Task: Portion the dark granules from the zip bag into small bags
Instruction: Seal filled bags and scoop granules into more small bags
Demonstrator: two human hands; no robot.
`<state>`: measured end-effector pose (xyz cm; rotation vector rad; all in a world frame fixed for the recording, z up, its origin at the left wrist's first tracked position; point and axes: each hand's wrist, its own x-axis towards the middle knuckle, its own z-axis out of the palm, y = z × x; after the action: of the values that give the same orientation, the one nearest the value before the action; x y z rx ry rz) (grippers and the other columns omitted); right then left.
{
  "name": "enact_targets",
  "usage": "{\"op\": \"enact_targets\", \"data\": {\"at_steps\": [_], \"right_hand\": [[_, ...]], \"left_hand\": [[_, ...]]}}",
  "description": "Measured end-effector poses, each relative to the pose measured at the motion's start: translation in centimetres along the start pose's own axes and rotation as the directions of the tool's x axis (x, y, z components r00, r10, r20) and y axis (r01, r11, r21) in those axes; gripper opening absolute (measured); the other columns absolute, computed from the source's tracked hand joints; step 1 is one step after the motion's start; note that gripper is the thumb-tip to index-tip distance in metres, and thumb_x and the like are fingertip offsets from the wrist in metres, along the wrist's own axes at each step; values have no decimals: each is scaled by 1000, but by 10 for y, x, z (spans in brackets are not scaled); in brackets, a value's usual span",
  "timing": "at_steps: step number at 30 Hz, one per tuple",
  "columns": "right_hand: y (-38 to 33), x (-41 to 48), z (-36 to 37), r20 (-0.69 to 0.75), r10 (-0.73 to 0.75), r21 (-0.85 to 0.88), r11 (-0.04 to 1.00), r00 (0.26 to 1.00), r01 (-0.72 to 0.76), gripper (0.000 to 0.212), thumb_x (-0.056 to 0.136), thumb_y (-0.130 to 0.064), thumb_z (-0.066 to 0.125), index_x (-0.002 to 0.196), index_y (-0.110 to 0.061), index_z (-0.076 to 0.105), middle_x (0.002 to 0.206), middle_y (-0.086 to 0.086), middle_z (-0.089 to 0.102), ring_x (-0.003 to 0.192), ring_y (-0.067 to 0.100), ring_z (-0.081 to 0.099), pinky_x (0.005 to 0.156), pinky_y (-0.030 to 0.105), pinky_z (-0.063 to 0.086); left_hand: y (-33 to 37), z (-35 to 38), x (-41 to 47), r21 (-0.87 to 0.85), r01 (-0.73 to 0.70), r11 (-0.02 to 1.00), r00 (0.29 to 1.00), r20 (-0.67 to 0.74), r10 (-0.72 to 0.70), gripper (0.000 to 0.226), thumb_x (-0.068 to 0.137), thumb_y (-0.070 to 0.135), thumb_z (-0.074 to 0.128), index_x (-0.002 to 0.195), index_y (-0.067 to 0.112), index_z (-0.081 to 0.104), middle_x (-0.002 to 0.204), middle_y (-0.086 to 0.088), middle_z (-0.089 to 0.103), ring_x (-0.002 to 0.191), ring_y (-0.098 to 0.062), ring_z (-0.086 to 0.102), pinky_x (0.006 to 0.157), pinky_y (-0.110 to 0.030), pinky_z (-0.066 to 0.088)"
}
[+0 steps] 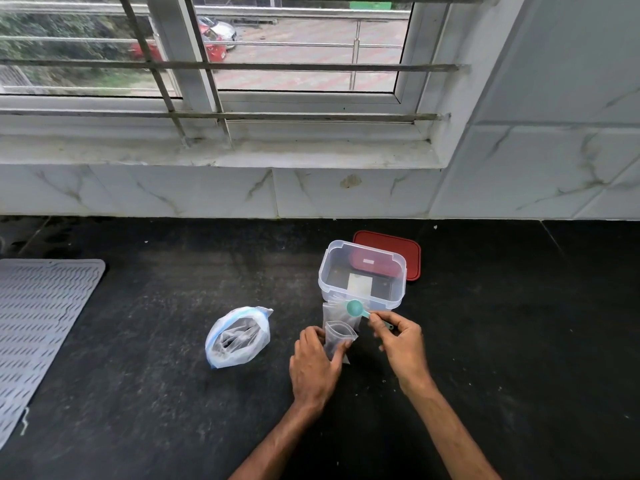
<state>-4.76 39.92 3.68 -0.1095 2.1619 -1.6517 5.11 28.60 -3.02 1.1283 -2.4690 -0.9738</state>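
L hand [317,367] grips small bag [337,339]; R hand [401,344] pinches scoop [360,310]

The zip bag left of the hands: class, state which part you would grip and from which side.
Probably pinch the zip bag by its blue-edged rim, coming from above on the right: it sits mouth-up and gaping, so squeezing its soft body might spill its contents.

The zip bag [239,336], clear with a blue zip strip, sits slumped near the middle of the worktop [138,341], its mouth gaping and something dark showing inside. Just right of it my left hand [315,365] holds a small bag [337,337] upright, mouth open. My right hand [401,344] pinches the teal scoop [356,309] by its handle, bowl just beyond that mouth.
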Motion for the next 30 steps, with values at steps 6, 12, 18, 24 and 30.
{"op": "enact_targets", "data": {"at_steps": [6,12,18,24,30], "right_hand": [[-4,-2,6,26,-24,15,1000,999,24,10,92,-20,68,98,-26,73,96,-3,74,86,13,66,61,25,48],[-23,-16,38,184,-224,-128,960,957,249,10,92,-18,68,93,-25,76,75,-7,75,74,4,70,68,21,54],[-25,-29,131,529,-303,-437,704,793,560,21,92,-39,59,104,-27,71,89,-9,76,81,7,71,75,30,58],[-30,-22,193,641,-151,-726,198,753,658,27,95,-10,42,114,-7,62,112,16,67,103,38,65,84,43,51],[-25,-11,206,616,-142,-754,179,775,632,25,95,-9,46,108,-8,68,106,11,71,95,31,70,80,40,55]], "left_hand": [[-8,-18,-4,-38,-56,998,998,7,56,68,71,73,65,118,28,45,109,18,50,99,1,51,79,-23,51],[-45,-91,19,-297,11,955,903,-408,-137,34,83,36,73,106,22,54,103,4,61,93,-18,60,82,-39,52],[-121,-111,33,-161,570,806,769,-243,-592,76,71,54,79,124,7,53,131,-21,44,124,-40,39,105,-47,37],[-123,-104,35,-209,625,752,750,-109,-653,47,78,36,77,110,5,61,122,-18,53,118,-37,50,98,-40,45],[-124,-120,39,-418,587,693,750,-41,-660,23,84,5,63,105,4,54,106,-17,65,93,-30,61,75,-29,41]]}}
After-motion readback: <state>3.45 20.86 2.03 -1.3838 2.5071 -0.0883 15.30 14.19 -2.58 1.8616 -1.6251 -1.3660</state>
